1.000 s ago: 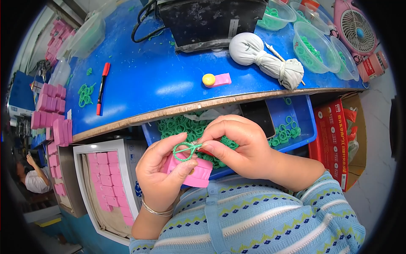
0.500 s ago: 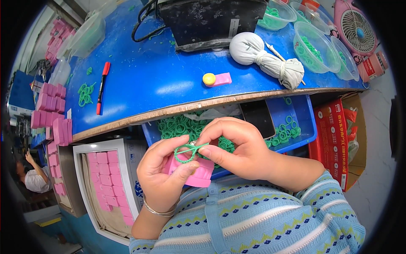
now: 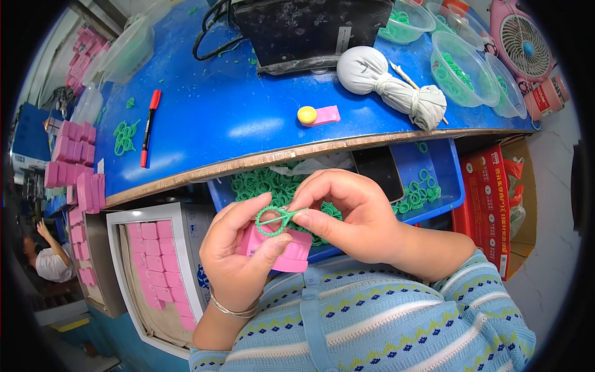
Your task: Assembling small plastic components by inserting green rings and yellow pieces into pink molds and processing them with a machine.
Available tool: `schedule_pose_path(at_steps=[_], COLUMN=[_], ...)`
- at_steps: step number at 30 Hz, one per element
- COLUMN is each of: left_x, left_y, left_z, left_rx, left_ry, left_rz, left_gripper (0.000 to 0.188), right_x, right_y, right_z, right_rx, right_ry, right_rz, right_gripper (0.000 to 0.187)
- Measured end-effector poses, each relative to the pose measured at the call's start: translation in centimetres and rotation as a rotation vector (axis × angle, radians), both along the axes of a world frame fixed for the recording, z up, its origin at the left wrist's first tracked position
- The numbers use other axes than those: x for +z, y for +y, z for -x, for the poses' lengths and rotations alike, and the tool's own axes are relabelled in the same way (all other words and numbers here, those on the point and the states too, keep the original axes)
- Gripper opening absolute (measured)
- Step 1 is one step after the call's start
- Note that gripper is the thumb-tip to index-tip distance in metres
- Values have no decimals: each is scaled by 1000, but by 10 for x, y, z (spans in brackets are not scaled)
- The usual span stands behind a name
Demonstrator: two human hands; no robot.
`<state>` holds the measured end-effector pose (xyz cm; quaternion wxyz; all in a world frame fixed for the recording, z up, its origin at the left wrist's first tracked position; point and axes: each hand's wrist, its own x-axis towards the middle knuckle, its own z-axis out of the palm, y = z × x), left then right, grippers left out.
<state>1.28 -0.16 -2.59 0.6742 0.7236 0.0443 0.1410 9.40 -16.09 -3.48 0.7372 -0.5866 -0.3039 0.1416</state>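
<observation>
My left hand (image 3: 230, 251) is closed around a pink rubber-like block (image 3: 295, 253), with its thumb and fingers along the block's left side. Just over the block is a green toothed ring (image 3: 284, 217) with a forked stem. My right hand (image 3: 356, 214) pinches that stem between thumb and forefinger. The ring's left side lies between the left thumb and forefinger; whether they touch it I cannot tell. Beneath both hands, a blue tray (image 3: 457, 180) holds many green rings (image 3: 257, 183) and a dark phone-like slab (image 3: 379, 175).
On the blue table (image 3: 204, 124) lie a red-and-black marker (image 3: 150, 127), a pink block with a yellow knob (image 3: 323, 116) and a tied cloth bundle (image 3: 393, 90). Clear bowls (image 3: 462, 68) stand far right beside a pink fan (image 3: 525, 46). Pink blocks (image 3: 162, 263) fill a white-framed box at left.
The green ring has tilted and turned more face-up, rising slightly off the pink block. Both hands have barely shifted and keep their holds.
</observation>
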Motion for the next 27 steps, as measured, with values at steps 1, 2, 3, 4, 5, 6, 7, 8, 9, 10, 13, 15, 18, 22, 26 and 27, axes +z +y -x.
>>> schedule_pose_path(at_steps=[1,2,3,4,5,6,7,8,9,10,13,15,18,22,26,27], left_x=[0,0,0,0,0,0,-1,-1,-2,-2,-3,-1,1,9,14,16], left_y=[1,0,0,0,0,0,0,1,1,1,2,-1,-1,2,4,5], left_z=[0,0,0,0,0,0,0,0,0,0,0,-1,-2,-7,-7,-7], left_rx=[-20,-20,-20,-19,-19,-19,-18,-17,-20,-22,-35,-12,25,4,32,35], left_ry=[-31,-31,-39,-48,-48,-56,-63,-63,-68,-73,-84,-66,-55,-171,-229,-223], left_rz=[-7,-7,-12,-17,-17,-13,-9,-9,-11,-13,1,9,-99,-457,-566,-611], left_gripper=[49,49,49,48,48,47,46,46,45,44,45,44,43,38,34,32], right_x=[3,4,5,5,5,5,5,4,4,4,6,7,7,7,11,11], right_y=[-3,-5,-5,-5,-5,-5,-5,-5,-5,-5,-4,-3,-2,-3,-3,-3], right_z=[-1,-1,-1,0,0,0,0,0,0,0,0,2,3,0,-5,-5], right_rx=[57,113,112,117,122,122,134,147,147,150,153,153,142,49,-70,-69], right_ry=[20,40,40,67,93,93,101,109,109,111,142,172,252,-4,-388,-387], right_rz=[45,91,91,77,64,64,55,46,47,54,56,50,-19,31,114,114], right_gripper=[9,10,10,11,11,11,11,12,12,11,11,11,12,13,15,15])
